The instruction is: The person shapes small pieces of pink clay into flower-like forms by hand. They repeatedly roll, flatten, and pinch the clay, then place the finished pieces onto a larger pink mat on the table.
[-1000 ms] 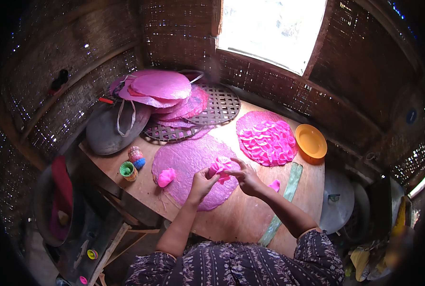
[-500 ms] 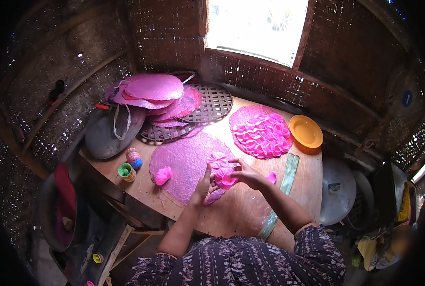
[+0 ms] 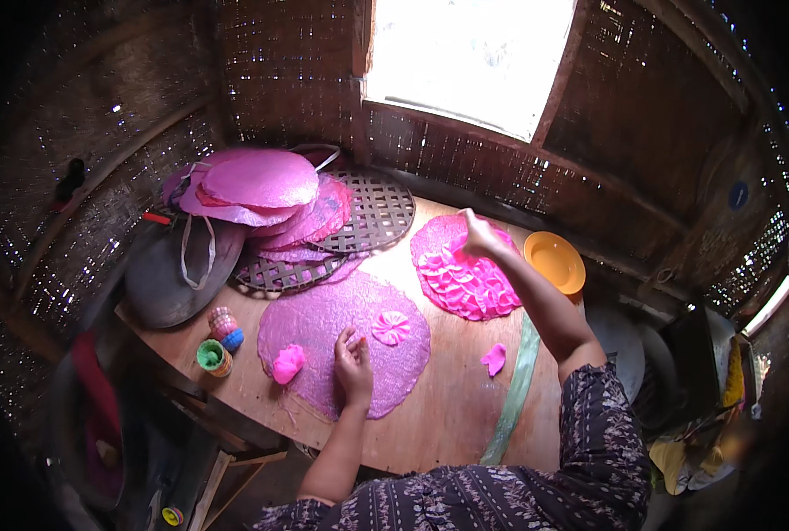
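Note:
My left hand (image 3: pixel 353 365) hovers over or rests on a thin, mottled pink round sheet (image 3: pixel 324 305), fingers loosely curled and apart, with nothing seen in them. Beside its fingertips lies a pleated pink rosette (image 3: pixel 391 327) on the sheet. To the left is a bright pink crumpled lump (image 3: pixel 287 363). My right hand (image 3: pixel 478 237) reaches far forward over a second round sheet (image 3: pixel 432 232) covered with many pleated pink pieces (image 3: pixel 465 281). Its fingers are mostly hidden, so whether they hold a piece does not show. A small pink scrap (image 3: pixel 494 359) lies on the wooden table (image 3: pixel 448 389).
An orange plate (image 3: pixel 555 263) stands at the far right. A green strip (image 3: pixel 516 389) runs down the table. Stacked pink discs (image 3: pixel 262 181) lie over woven trays (image 3: pixel 372 212) and a dark round lid (image 3: pixel 178 274). Small tubs (image 3: pixel 214 357) stand near the left edge.
Both hands were together at a pleated rosette. My right hand has moved forward to the pleated pieces, and my left has dropped back empty. Now one rosette shows on the near sheet.

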A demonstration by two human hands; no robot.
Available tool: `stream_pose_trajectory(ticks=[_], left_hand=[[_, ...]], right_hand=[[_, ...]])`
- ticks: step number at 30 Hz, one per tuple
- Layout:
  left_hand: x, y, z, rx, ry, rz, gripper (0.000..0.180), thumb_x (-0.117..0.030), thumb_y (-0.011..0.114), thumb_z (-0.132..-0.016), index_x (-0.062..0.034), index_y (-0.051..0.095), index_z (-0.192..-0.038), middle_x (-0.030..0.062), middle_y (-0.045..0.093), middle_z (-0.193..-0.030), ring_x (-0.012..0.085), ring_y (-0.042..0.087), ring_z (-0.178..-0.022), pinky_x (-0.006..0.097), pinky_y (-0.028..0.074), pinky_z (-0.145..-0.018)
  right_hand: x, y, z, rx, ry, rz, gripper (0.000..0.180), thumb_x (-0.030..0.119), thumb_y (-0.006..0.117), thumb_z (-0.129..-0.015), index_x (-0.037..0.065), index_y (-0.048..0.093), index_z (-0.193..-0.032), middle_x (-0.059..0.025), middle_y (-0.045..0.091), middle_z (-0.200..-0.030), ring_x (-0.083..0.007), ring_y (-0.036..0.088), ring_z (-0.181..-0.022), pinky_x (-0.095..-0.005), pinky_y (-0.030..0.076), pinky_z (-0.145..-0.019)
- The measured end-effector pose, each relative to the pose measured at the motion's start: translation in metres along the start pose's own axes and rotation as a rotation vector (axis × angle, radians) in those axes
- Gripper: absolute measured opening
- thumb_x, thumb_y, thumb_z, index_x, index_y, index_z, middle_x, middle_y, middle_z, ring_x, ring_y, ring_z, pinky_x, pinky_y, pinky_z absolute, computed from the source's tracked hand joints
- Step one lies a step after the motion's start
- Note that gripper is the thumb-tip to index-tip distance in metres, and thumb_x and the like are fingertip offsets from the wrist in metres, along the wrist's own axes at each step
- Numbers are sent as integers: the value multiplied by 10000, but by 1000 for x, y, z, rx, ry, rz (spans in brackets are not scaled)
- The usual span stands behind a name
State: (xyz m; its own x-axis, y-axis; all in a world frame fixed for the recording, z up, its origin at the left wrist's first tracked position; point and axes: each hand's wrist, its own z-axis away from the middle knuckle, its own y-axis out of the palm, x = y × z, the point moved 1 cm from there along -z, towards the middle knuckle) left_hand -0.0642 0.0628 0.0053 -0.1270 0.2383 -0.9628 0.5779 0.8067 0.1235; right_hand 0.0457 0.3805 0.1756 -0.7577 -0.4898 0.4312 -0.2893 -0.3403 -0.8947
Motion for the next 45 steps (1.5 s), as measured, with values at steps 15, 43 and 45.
stream_pose_trajectory(ticks=[15,43,45], left_hand=[[-14,9,0,41,6,-228,402,-213,702,-873,-8,565,-1190,129,649,-1028,217,641,-868,324,516,-778],[-76,46,51,487,325,-404,443,-169,709,-831,-87,557,-1239,141,568,-1230,283,541,-1152,441,427,-966],[-83,18,42,391,590,-905,574,-259,731,-813,-138,507,-1327,139,495,-1351,297,442,-1294,507,341,-1058]], right_hand=[[-135,-18,-167,-304,506,-112,984,110,803,-636,109,254,-1453,-241,514,-1330,-305,548,-1208,-377,518,-929],[-132,128,231,-460,-74,62,225,209,682,-862,34,625,-990,-124,632,-969,-275,621,-863,-398,512,-787],[-131,126,235,-351,66,-515,160,112,687,-855,35,595,-962,-96,631,-988,-216,632,-834,-337,522,-728]])
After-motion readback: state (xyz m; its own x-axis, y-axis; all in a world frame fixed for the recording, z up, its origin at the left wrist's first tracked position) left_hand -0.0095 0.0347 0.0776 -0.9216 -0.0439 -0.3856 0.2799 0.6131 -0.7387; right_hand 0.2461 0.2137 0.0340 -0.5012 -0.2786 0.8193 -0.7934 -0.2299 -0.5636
